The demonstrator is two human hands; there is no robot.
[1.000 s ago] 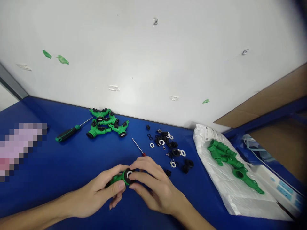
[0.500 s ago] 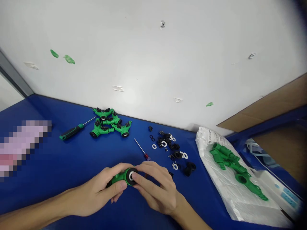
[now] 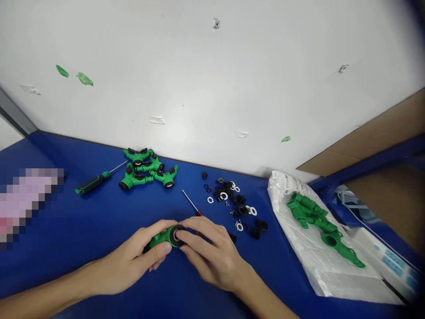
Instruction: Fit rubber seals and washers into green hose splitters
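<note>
My left hand [image 3: 142,252] is closed round a green hose splitter [image 3: 161,240], its thumb along the near side. The splitter's round black-rimmed end faces up and to the right, with a pale ring inside the opening. My right hand [image 3: 215,252] grips that end, its index fingertip at the opening and the other fingers curled around the rim. Part of the splitter is hidden by my fingers. Just beyond the hands lies a small screwdriver [image 3: 190,202] with a red collar, its handle covered by my right hand.
Several assembled green splitters [image 3: 136,179] lie near the white wall, beside a green-and-black screwdriver [image 3: 94,182]. Black fittings, white washers [image 3: 253,211] and screws are scattered right of centre. Green splitter bodies [image 3: 308,210] rest on a white padded bag [image 3: 315,266], beside a power strip [image 3: 381,257].
The view has shifted slightly, so everything sits a little further left and up. My right index fingertip has moved over the opening's ring; both hands keep their hold on the splitter.
</note>
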